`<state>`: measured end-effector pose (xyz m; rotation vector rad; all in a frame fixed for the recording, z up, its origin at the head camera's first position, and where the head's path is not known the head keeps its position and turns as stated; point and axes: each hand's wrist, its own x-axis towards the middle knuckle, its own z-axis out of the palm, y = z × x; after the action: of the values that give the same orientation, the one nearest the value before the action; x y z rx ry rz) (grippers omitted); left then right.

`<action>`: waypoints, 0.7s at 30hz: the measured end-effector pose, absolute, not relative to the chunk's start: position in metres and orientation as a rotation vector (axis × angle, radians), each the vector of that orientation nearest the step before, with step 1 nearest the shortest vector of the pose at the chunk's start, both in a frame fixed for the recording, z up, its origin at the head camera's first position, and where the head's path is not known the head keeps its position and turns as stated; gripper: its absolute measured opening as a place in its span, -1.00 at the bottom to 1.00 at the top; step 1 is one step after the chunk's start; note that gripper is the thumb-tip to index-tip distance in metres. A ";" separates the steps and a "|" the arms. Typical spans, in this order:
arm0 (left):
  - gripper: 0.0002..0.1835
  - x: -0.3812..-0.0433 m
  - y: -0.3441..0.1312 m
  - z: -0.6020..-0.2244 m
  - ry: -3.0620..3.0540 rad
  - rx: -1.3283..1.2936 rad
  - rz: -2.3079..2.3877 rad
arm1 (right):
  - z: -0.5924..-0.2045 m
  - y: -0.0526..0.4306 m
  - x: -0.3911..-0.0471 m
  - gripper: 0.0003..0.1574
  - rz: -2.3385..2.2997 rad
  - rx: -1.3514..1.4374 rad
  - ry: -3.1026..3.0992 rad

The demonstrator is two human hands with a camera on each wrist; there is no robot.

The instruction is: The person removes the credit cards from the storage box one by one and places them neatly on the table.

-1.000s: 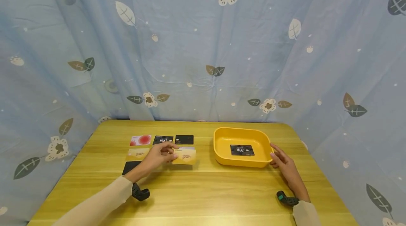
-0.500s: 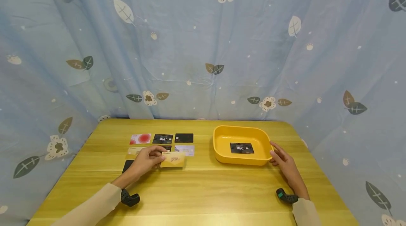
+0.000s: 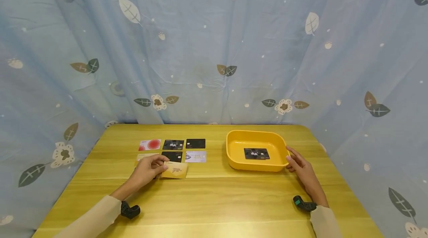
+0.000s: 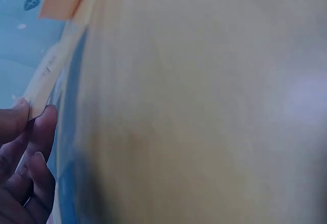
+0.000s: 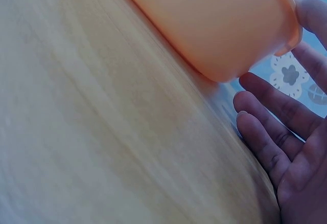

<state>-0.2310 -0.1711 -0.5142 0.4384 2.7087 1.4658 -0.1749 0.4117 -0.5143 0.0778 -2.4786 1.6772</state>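
Note:
My left hand (image 3: 144, 172) pinches a gold card (image 3: 175, 170) by its left edge, just over the table. In the left wrist view, the thumb and forefinger grip this card (image 4: 43, 81) at its near end. On the right, my right hand (image 3: 303, 171) holds the rim of a yellow plastic bin (image 3: 254, 165) between thumb and forefinger. Its other fingers (image 5: 265, 132) extend below the rim in the right wrist view. Inside the bin lie black cards (image 3: 256, 153), overlapping, the top one marked Vip.
Behind the left hand, several cards lie in rows: a red-and-white card (image 3: 149, 144), black cards (image 3: 195, 143) and a silver VIP card (image 3: 195, 156). Another gold card (image 3: 146, 155) is partly covered by the hand. A blue patterned curtain (image 3: 187, 45) hangs behind the table (image 3: 214, 201).
My left hand has carried the gold card left and toward me, uncovering the silver VIP card and a black card. The right hand stays at the bin's rim.

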 end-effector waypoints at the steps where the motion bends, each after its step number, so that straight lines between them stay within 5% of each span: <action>1: -0.79 -0.231 -0.172 -0.515 2.737 0.452 1.435 | -0.513 0.412 -0.175 -0.30 1.672 0.071 -2.482; 21: -0.86 -0.238 -0.185 -0.525 3.054 0.648 1.074 | -0.514 0.411 -0.174 -0.29 1.672 0.046 -2.490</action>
<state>-0.2377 -0.1854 -0.5247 0.6482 3.0536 1.0738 -0.1736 0.4110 -0.5137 0.0460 -2.4899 1.6722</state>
